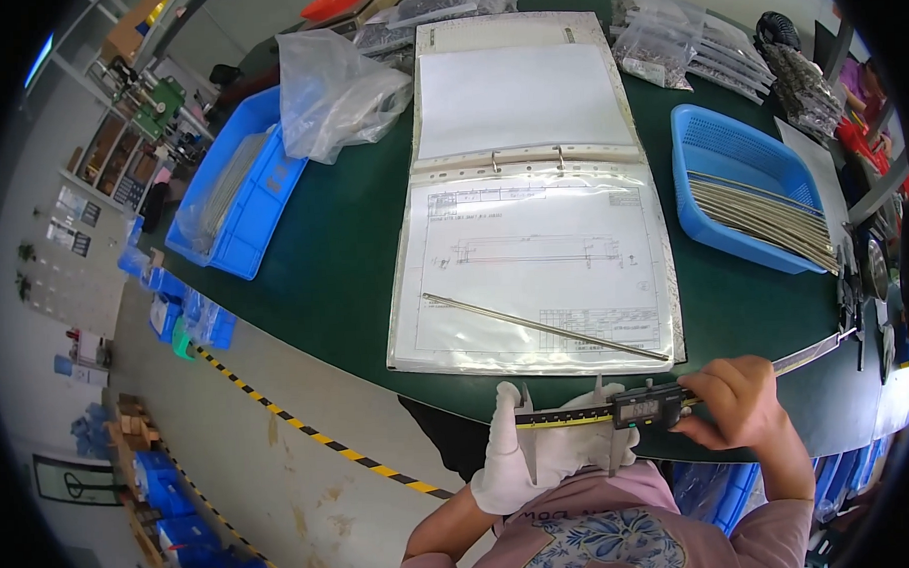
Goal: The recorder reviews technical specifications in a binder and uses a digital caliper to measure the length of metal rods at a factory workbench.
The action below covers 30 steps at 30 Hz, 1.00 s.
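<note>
A digital caliper (651,408) is held level between my two hands at the table's front edge, its jaws apart. My left hand (511,462), in a white glove, closes on the beam's left end around the jaws. Bare, my right hand (739,402) grips the caliper just right of its display, fingers bent. Nothing shows clamped between the jaws, though the glove lies behind them. Beyond the caliper, a thin metal rod (546,326) lies slanted on a plastic-sleeved drawing (512,222) in an open ring binder (407,286).
At the right a blue basket (685,161) holds several long metal rods (763,218). A blue bin (272,215) with plastic-wrapped items and a clear plastic bag (338,98) are on the left. Bags of small parts (657,52) line the back of the green table (318,259).
</note>
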### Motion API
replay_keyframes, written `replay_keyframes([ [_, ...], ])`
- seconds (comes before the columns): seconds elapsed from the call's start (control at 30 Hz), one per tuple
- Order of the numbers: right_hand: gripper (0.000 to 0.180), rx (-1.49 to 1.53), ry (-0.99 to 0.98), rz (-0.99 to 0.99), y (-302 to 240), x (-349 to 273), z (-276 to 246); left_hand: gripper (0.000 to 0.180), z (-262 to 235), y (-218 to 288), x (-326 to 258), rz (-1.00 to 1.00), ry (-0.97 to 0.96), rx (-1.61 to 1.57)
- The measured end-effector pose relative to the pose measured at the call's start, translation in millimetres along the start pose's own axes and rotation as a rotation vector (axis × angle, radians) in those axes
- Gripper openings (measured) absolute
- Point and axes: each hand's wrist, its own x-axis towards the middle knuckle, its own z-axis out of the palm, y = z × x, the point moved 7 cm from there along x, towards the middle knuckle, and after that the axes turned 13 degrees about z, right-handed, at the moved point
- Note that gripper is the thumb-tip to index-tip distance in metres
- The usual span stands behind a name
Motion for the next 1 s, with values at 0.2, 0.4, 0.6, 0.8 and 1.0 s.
replay_keyframes([
  [0.2, 0.046, -0.078, 0.024, 0.09, 2, 6, 5, 0.106, -16, 3, 5, 0.197, 0.117, 0.104],
  [0.4, 0.052, -0.017, 0.052, 0.153, -1, 11, 14, 0.093, -27, 6, 4, 0.311, 0.161, 0.235],
  [0.6, 0.053, 0.018, 0.013, 0.192, -3, 11, 22, 0.068, -34, 3, 0, 0.402, 0.347, 0.226],
  [0.8, 0.051, 0.078, 0.012, 0.179, -5, 15, 34, 0.065, -26, -1, 4, 0.386, 0.318, 0.291],
  [1.0, 0.045, 0.107, -0.017, 0.173, 4, 14, 36, 0.054, -26, 8, 1, 0.3, 0.098, 0.278],
])
